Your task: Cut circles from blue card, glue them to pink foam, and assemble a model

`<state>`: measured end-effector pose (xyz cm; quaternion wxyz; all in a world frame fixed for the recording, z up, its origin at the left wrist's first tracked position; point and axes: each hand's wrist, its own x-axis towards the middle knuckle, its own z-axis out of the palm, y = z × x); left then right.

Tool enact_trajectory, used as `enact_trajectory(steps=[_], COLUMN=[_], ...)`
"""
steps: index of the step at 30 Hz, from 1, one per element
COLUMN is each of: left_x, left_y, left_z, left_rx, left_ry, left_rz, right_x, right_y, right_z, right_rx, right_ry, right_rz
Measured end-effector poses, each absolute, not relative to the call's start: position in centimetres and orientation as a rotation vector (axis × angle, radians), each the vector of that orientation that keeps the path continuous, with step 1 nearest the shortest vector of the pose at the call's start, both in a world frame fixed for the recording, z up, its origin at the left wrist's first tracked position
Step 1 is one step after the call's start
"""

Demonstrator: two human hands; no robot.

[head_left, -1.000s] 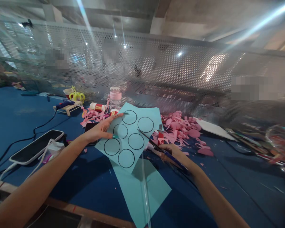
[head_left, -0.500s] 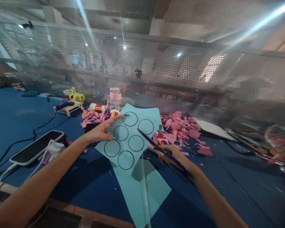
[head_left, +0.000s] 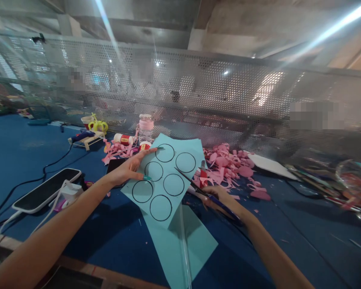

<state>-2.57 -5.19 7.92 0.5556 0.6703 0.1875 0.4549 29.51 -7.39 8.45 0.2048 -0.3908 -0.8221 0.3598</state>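
Note:
My left hand (head_left: 128,168) holds up a light teal sheet (head_left: 165,176) by its left edge; several black circles are drawn on it. My right hand (head_left: 218,196) grips dark scissors (head_left: 195,185), blades open and pointing up-left at the sheet's right edge, between the circles. A second teal sheet (head_left: 180,245) lies flat on the blue table (head_left: 289,237) under the held one. A clear plastic ruler (head_left: 184,245) lies across that flat sheet.
Pink paper scraps (head_left: 231,166) are piled behind my right hand. A phone (head_left: 46,190) with a white cable lies at left. A pink-lidded bottle (head_left: 145,127), glue tubes, a glue gun (head_left: 82,136) and a perforated metal screen (head_left: 198,96) stand behind. A white sheet (head_left: 270,162) lies at right.
The held sheet and both hands sit slightly lower in view as the camera tilted. The scissors' blades have edged a little further into the sheet's right edge.

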Motion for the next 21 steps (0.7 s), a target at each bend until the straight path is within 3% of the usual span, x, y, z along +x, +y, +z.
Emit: enact_trajectory(steps=[14,21], left_x=[0.1,0.8], left_y=[-7.0,-7.4], left_z=[7.3,6.8], left_rx=[1.427,1.476], left_ry=[0.357,0.444], left_rz=[1.041,1.17], right_x=[28.5,28.3], right_y=[-8.7,-8.5], right_z=[6.5,5.4], right_rx=[-0.941,-0.961], right_ry=[-1.83,-1.71], right_rz=[1.442,1.39])
